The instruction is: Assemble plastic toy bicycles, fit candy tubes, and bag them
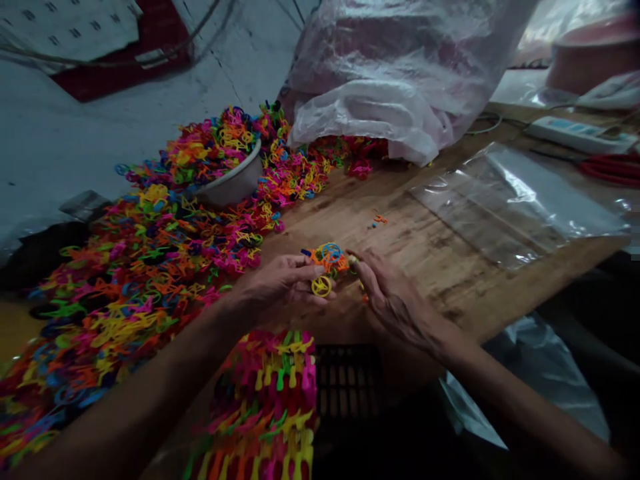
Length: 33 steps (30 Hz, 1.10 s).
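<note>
My left hand (285, 280) is closed on a small cluster of bright plastic pieces (340, 261) above the wooden table, mostly orange. A blue ring (331, 252) shows on top of the cluster, and a yellow spoked wheel (321, 287) hangs by the fingertips. Close by on the right, my right hand (385, 283) has its fingers drawn together at the cluster's edge. Something small and pale is at its fingertips, too blurred to name. Below the hands, rows of colourful plastic pieces (285, 373) lie stacked beside a black grid crate (347, 383).
A large heap of mixed plastic pieces (165, 260) covers the table's left side, around a heaped white bowl (235, 181). Behind stands a big clear plastic bag (400, 67). Flat clear bags (520, 200) and a power strip (580, 133) lie on the wooden table (450, 280) at right.
</note>
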Available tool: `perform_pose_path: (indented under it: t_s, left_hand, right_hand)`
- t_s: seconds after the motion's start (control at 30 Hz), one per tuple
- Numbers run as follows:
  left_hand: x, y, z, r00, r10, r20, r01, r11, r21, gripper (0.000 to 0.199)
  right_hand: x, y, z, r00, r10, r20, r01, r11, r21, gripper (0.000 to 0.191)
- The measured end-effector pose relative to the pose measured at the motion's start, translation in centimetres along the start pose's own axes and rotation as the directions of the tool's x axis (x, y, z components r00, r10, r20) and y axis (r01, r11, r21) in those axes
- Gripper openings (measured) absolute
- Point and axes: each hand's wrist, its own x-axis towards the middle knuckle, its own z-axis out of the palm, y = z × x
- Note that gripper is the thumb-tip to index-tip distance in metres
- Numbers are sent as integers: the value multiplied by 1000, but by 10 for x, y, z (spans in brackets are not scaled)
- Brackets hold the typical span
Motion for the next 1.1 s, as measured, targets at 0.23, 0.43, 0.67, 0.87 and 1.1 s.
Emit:
perform_pose_path:
  t_s: [0.23, 0.43, 0.67, 0.87, 1.1]
  left_hand:
    - [-13, -9, 4, 999, 38, 15, -33, 970, -239, 17]
    - [-26, -11, 6, 999, 44, 33, -36, 975, -220, 19]
    - [-26, -19, 14, 994, 47, 97, -22, 970, -242, 17]
    - [-26, -17, 16, 994, 97, 48, -84, 970, -227, 14]
    - [-21, -18, 29, 991, 55, 124, -21, 965, -263, 16]
  right_hand:
    - [-15, -3, 11, 996, 79, -31, -67, 958, 278, 18]
    - [-17, -7, 16, 996, 89, -28, -72, 927, 367, 17]
    - [-23, -16, 19, 997, -8, -71, 32, 934, 355, 16]
    - [-31, -14, 16, 974, 75, -212, 1, 941, 338, 14]
    - [-32, -4, 13, 981, -34, -190, 98, 936, 339, 14]
